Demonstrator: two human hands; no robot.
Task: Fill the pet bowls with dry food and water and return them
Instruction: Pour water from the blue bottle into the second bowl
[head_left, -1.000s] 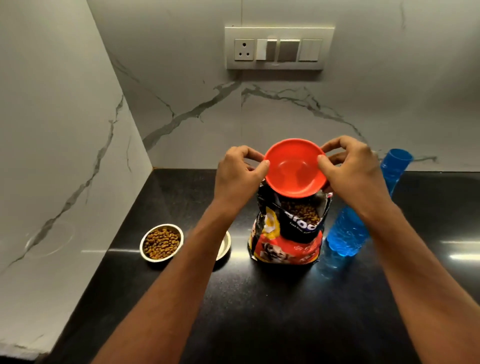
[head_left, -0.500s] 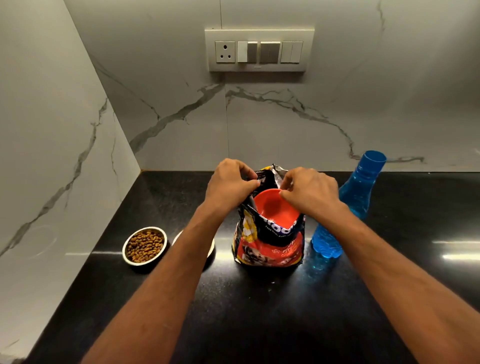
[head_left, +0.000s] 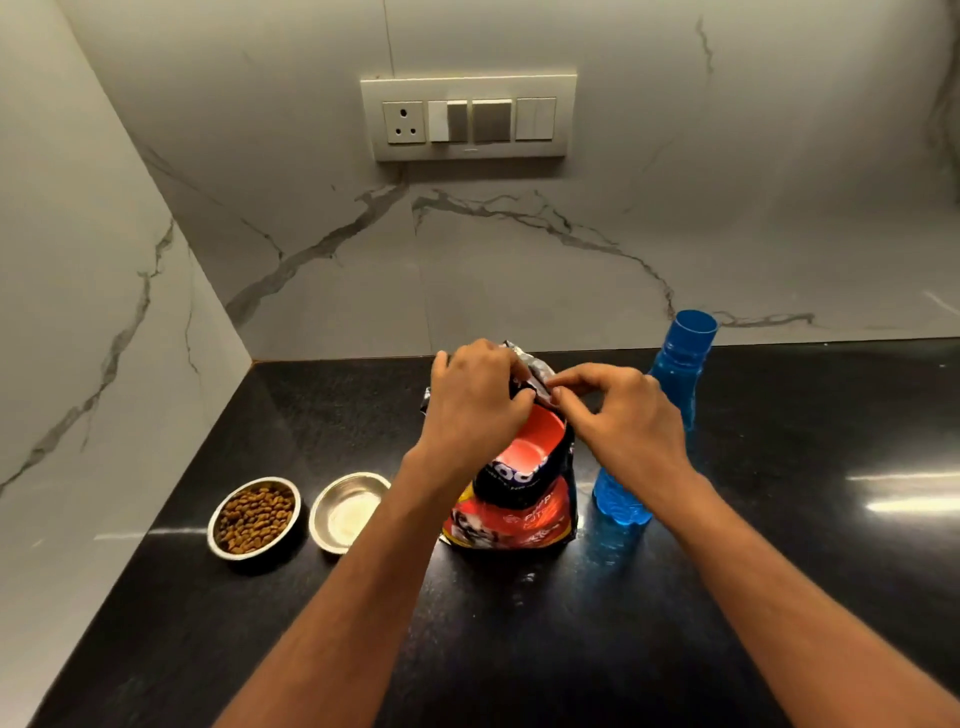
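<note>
Two steel bowls, one food bag, one red bowl and one blue bottle are seen on the black table (head_left: 779, 597). The bowl of kibble (head_left: 254, 518) is placed at about 9 o'clock from the bag (head_left: 511, 512), and the empty bowl (head_left: 347, 511) is set just beside it, between it and the bag, partly hidden by the left forearm. The bag is stood upright near the table's middle, its top open. The red bowl (head_left: 535, 441) is lodged inside the bag's mouth, tilted, with its hollow turned toward the camera; no kibble is visible in it. The bottle (head_left: 670, 395) is stood upright at 3 o'clock from the bag, just beside it, its lower part hidden in places by the right hand and wrist.

The left hand (head_left: 475, 402) is curled over the bag's top edge on the 10 o'clock side, the grip closed on the foil. The right hand (head_left: 623, 410) is held at the 2 o'clock side, its thumb and forefinger pinched tight on the silver inner edge of the bag's top, the other fingers loosely bent. The two grips are nearly met above the red bowl. Whether either hand touches the red bowl cannot be told.

One switch panel (head_left: 470, 118) is fixed to the marble wall at 12 o'clock.
</note>
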